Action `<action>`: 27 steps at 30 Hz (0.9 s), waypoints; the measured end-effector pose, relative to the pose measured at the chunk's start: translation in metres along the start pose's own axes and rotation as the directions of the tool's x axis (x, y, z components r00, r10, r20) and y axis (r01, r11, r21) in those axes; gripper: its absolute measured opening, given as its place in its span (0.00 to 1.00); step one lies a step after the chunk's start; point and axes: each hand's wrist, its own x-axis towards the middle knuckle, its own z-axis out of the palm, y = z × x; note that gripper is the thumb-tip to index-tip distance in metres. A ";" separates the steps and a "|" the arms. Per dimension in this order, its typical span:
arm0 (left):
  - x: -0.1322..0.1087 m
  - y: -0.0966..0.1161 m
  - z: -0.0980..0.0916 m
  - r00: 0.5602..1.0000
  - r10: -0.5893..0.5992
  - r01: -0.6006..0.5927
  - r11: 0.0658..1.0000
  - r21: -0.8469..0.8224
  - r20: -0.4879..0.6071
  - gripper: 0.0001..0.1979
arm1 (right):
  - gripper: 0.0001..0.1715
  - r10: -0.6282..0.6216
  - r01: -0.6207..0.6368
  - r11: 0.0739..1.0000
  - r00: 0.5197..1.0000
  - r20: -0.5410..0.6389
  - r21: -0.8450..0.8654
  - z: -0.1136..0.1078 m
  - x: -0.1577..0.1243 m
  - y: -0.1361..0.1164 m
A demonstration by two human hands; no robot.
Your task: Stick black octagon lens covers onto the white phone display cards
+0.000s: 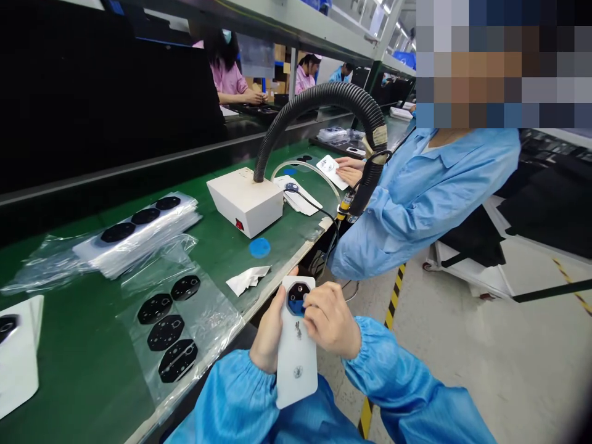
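A white rectangular panel with a black octagonal piece near its top is held in front of me. My left hand grips its left edge, fingers behind it. My right hand is at the upper right, its fingers bent together at the edge of the black octagon, where a blue patch shows; what they pinch is too small to make out. On the bench to the left, several black octagonal pieces lie on a clear plastic sheet. A crumpled white paper lies near the bench edge.
A white box with a thick black hose stands on the green bench. Stacked plastic bags and white panels lie left. A person in blue at the right handles another white panel. More people sit behind.
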 end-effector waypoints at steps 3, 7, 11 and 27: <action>0.018 -0.003 -0.001 1.000 -0.023 0.023 1.000 0.013 0.010 0.25 | 0.05 0.029 -0.032 0.998 0.998 0.052 0.052 -0.003 -0.013 -0.004; 0.060 -0.013 0.003 0.991 -0.126 0.123 0.990 0.073 0.046 0.30 | 0.04 0.094 -0.114 0.979 0.988 0.121 0.170 -0.015 -0.033 -0.008; 0.105 -0.021 0.028 0.981 -0.147 0.134 0.985 0.106 0.124 0.30 | 0.03 0.200 -0.226 0.938 0.972 0.123 0.264 -0.028 -0.049 -0.007; 0.165 -0.010 0.113 0.907 -0.282 0.287 0.958 0.031 0.315 0.29 | 0.05 0.290 -0.300 0.918 0.954 0.079 0.258 -0.045 -0.069 0.012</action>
